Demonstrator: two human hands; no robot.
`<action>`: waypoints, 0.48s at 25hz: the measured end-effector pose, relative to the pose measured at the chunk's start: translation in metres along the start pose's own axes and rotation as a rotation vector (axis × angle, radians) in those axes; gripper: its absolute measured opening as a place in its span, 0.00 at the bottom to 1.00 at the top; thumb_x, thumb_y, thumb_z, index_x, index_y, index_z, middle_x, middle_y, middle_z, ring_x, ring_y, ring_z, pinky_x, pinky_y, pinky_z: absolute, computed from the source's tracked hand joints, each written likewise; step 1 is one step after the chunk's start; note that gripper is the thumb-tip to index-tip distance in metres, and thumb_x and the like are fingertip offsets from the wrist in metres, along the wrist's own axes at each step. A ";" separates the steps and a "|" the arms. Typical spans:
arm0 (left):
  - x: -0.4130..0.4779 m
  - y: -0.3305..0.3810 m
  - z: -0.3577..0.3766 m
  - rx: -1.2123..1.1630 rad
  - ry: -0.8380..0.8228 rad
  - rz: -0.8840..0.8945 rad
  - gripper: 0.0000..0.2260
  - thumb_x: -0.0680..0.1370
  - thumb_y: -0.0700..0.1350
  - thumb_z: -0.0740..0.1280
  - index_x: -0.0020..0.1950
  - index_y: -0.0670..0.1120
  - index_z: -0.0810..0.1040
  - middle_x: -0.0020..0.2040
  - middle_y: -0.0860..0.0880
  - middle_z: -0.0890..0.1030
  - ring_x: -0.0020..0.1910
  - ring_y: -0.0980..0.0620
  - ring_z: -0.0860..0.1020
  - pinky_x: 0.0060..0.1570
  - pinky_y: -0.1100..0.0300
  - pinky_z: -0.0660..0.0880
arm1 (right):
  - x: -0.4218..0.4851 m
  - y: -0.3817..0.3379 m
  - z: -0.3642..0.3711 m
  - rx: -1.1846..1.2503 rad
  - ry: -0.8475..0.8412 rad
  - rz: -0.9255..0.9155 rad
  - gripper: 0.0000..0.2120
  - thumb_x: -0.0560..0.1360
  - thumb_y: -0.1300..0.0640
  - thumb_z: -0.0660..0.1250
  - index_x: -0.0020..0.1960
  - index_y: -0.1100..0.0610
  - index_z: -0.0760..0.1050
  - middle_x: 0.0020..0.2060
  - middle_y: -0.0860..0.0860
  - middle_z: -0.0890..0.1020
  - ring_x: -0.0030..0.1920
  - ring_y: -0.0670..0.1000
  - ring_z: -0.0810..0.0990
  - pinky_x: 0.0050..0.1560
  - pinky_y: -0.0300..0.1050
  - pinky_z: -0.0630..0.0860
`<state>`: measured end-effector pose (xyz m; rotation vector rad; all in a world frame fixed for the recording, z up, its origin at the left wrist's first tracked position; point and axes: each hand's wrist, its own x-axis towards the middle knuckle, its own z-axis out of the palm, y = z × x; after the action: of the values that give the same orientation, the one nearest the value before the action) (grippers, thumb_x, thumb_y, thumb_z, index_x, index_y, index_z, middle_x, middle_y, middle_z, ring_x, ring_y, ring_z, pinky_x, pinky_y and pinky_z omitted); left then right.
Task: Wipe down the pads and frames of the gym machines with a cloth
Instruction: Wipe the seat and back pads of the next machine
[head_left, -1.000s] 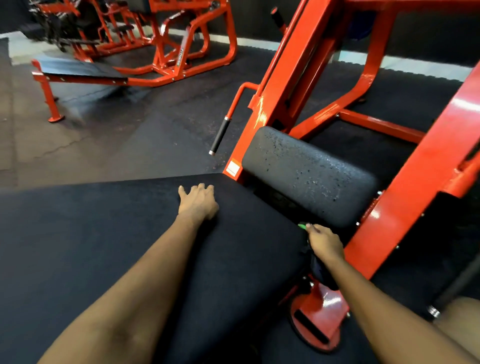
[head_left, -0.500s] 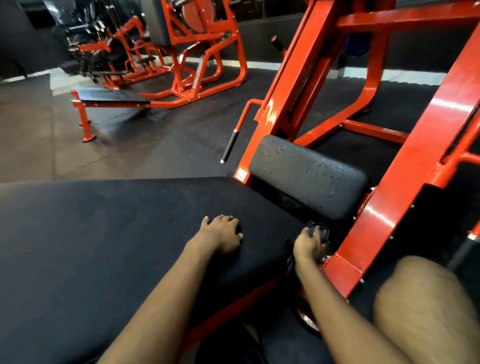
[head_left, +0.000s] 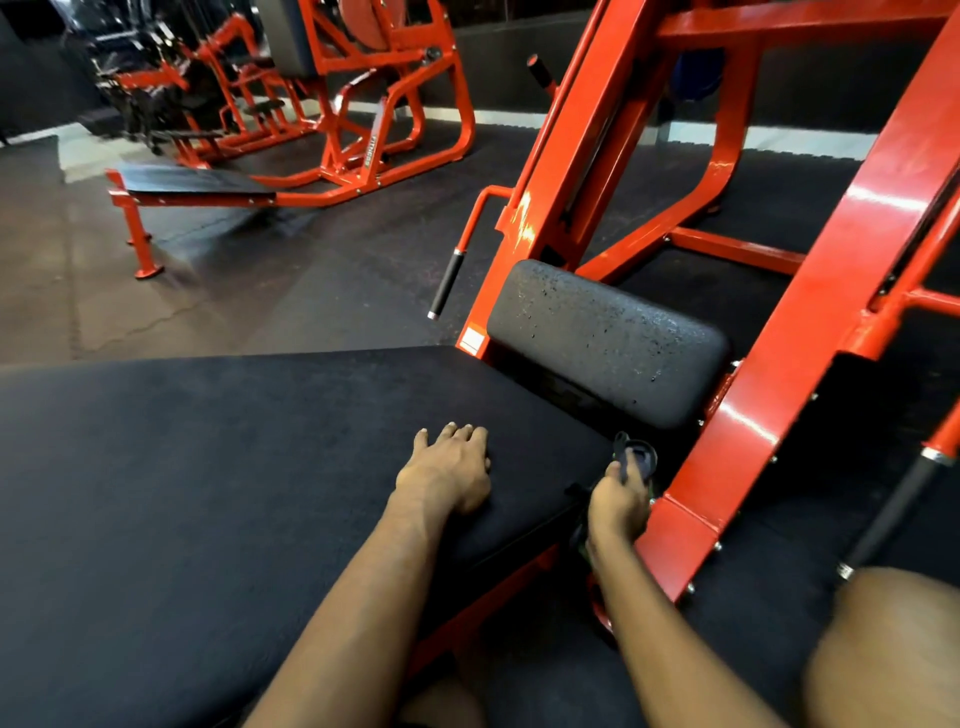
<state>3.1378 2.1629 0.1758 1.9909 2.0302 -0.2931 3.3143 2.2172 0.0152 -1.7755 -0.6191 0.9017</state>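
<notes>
A big black seat pad (head_left: 208, 467) fills the lower left. My left hand (head_left: 449, 465) rests flat on it near its right edge, fingers loosely curled and holding nothing. Beyond it a smaller speckled black pad (head_left: 608, 340) tilts up against the orange-red frame (head_left: 779, 374). My right hand (head_left: 618, 501) is in the gap between the seat pad and the frame, shut on a dark cloth (head_left: 636, 460) with a bit of green showing, bunched just below the small pad.
A black-gripped handle (head_left: 449, 283) sticks out left of the small pad, and another bar (head_left: 904, 499) runs down at the right. More orange-red machines (head_left: 358, 119) and a low bench (head_left: 192, 189) stand on the rubber floor at back left. My knee (head_left: 883, 649) is at lower right.
Both hands have drawn back toward me along the pad. The right hand with the cloth dropped from the small pad's edge into the gap by the frame. The camera tilted up slightly.
</notes>
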 end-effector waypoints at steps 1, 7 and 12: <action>-0.002 0.001 -0.002 -0.014 -0.003 -0.001 0.17 0.85 0.45 0.51 0.73 0.44 0.64 0.79 0.46 0.63 0.81 0.47 0.53 0.78 0.41 0.48 | -0.017 -0.002 -0.001 0.005 0.008 -0.003 0.19 0.82 0.55 0.63 0.72 0.50 0.75 0.68 0.60 0.77 0.66 0.63 0.75 0.65 0.52 0.70; -0.029 -0.001 -0.018 -0.096 0.031 -0.029 0.14 0.83 0.42 0.54 0.66 0.42 0.72 0.69 0.42 0.74 0.68 0.42 0.71 0.70 0.49 0.65 | -0.133 -0.016 -0.006 0.007 -0.040 -0.159 0.18 0.80 0.59 0.66 0.70 0.54 0.78 0.75 0.60 0.69 0.75 0.60 0.67 0.72 0.51 0.63; -0.089 -0.020 -0.024 0.018 0.067 -0.058 0.17 0.82 0.43 0.53 0.68 0.45 0.72 0.71 0.45 0.72 0.72 0.45 0.67 0.75 0.45 0.58 | -0.078 -0.009 -0.006 -0.066 -0.138 -0.289 0.21 0.80 0.53 0.61 0.69 0.60 0.77 0.75 0.64 0.68 0.77 0.63 0.63 0.77 0.51 0.55</action>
<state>3.1172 2.0864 0.2271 1.9800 2.1367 -0.2619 3.2729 2.1587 0.0476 -1.6370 -0.9771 0.8139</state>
